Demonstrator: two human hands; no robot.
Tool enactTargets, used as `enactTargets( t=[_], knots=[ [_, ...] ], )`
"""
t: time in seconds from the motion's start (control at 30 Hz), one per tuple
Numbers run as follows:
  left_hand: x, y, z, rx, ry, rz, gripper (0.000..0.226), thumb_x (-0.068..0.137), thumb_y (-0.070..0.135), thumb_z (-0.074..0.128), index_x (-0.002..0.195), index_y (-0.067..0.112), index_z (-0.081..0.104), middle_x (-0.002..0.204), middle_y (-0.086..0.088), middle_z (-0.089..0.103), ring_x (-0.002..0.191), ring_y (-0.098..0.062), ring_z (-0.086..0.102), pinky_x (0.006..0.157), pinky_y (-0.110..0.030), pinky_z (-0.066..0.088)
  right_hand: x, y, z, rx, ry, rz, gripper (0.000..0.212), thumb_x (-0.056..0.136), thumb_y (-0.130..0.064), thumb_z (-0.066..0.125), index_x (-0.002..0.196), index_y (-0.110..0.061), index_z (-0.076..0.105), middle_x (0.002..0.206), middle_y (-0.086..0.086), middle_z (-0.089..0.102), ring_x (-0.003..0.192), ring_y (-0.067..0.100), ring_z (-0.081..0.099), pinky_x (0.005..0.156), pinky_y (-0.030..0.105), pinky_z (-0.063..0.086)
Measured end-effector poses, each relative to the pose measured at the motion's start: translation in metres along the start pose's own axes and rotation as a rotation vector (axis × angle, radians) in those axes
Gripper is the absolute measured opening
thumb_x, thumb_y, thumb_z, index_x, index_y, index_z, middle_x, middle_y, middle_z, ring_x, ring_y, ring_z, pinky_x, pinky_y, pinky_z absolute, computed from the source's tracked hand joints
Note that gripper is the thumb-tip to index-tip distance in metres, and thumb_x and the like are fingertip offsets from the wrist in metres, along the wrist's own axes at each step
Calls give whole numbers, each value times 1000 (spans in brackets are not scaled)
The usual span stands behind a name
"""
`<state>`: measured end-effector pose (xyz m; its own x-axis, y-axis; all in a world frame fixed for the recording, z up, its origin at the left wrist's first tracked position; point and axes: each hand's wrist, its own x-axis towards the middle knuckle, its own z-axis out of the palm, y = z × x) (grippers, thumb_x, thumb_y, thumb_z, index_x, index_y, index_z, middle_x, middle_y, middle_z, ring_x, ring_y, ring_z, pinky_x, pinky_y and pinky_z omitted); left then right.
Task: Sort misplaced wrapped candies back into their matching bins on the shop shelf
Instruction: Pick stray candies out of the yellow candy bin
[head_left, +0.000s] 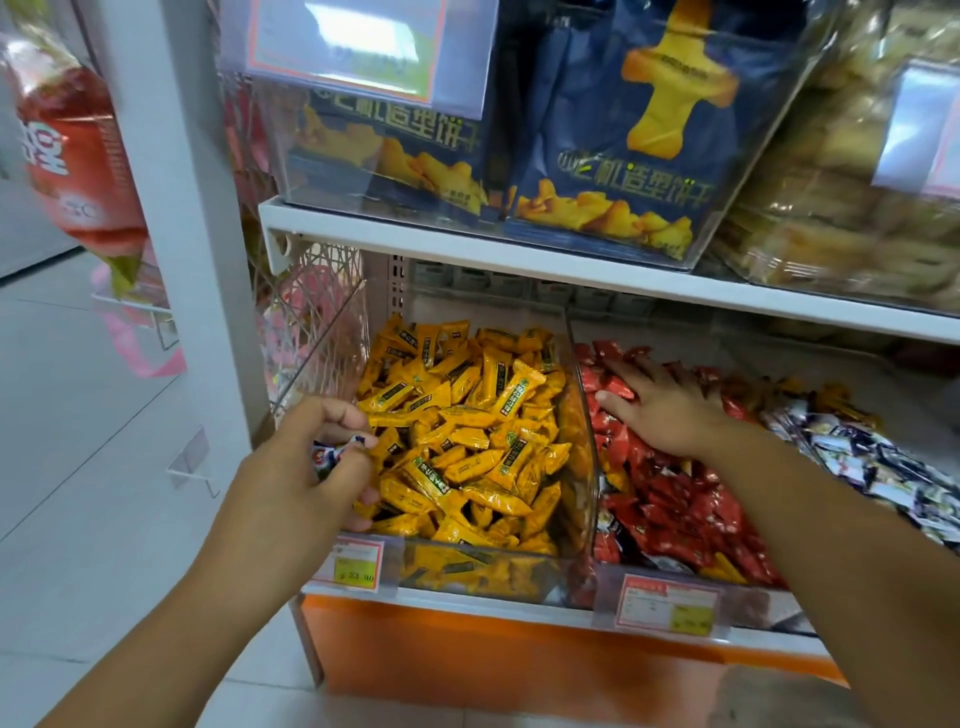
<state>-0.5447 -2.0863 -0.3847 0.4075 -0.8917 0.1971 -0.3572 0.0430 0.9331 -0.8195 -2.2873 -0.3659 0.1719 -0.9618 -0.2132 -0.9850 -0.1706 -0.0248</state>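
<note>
Sorted strays around the yellow bin (583, 457), one hand loaded and one searching.

Clutched a small bunch of white-and-blue candies (338, 451) in the curled left hand (306, 467) at the near-left corner of the yellow bin, presumably strays kept clenched so none slipped back among the yellow wrappers. Laid the right hand (670, 410) flat, fingers straight and gripping nothing, on the red candies (670, 501) in the bin immediately right of the yellow bin, probably to feel for more misfits. Left the matching white-and-blue heap (862, 457) two bins right of the yellow bin, well apart from the held bunch; judged a carry across as next.
</note>
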Motion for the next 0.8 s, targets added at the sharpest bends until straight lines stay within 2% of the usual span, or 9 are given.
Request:
enactTargets(
  t=[0.07,0.13,0.2,0.33,0.47,0.57,0.63,0.7,0.8],
  knots=[
    [-1,2,0,86,11,47,17,92,14,58,91,31,56,87,19,59,65,-6,62,56,-15,51,-11,-1,-20,60,-106,-5,82,80,-79,33,150,-45,8,162,3,6,147,32,13,119,47,11],
    [-1,6,-2,141,4,77,13,91,19,60,91,32,55,84,22,56,65,-2,58,53,-12,44,-26,-5,-44,84,-159,-22,74,89,-64,44,152,-32,21,159,6,21,142,27,29,114,32,21],
    [-1,8,-3,150,-15,78,13,91,21,61,90,32,54,81,22,56,61,-2,56,54,-16,43,-37,-15,-65,83,-61,-37,61,96,-49,46,149,-21,32,154,8,34,138,25,36,106,25,28],
    [-4,6,-13,179,-34,31,17,95,18,54,92,35,56,86,17,63,57,1,55,49,-13,41,-59,-70,-74,207,159,-259,39,100,-37,45,139,-31,47,120,-1,61,105,17,57,78,12,38],
    [-7,4,-29,244,-52,-7,24,96,15,50,93,38,56,96,14,69,55,-3,59,51,-16,46,-67,-141,-52,212,130,-627,29,101,-28,46,124,-28,63,129,-8,60,118,11,54,91,20,38],
    [-9,-1,-36,301,-44,-61,22,93,14,51,89,35,57,87,11,69,53,-11,61,57,-28,52,-49,-186,-19,102,34,-784,34,101,-29,45,132,-21,58,137,-2,55,129,15,44,96,17,29],
    [-10,-5,-39,327,-68,-85,20,92,15,52,88,34,57,82,7,70,55,-11,60,57,-29,52,-37,-200,3,-7,-13,-832,44,102,-38,41,144,-27,41,149,-2,42,140,20,30,110,27,23],
    [-11,-8,-42,351,-86,-94,21,91,15,52,87,34,57,77,3,70,51,-9,57,46,-21,45,-24,-201,20,-139,-88,-840,47,102,-47,33,148,-39,29,156,-8,29,147,22,14,118,42,13],
    [-12,-12,-43,355,-96,-106,23,90,14,51,86,36,55,74,2,70,45,-10,52,45,-24,44,-10,-182,18,-300,-101,-813,45,101,-50,27,144,-41,37,155,-12,29,148,18,8,118,49,11]
  ],
)
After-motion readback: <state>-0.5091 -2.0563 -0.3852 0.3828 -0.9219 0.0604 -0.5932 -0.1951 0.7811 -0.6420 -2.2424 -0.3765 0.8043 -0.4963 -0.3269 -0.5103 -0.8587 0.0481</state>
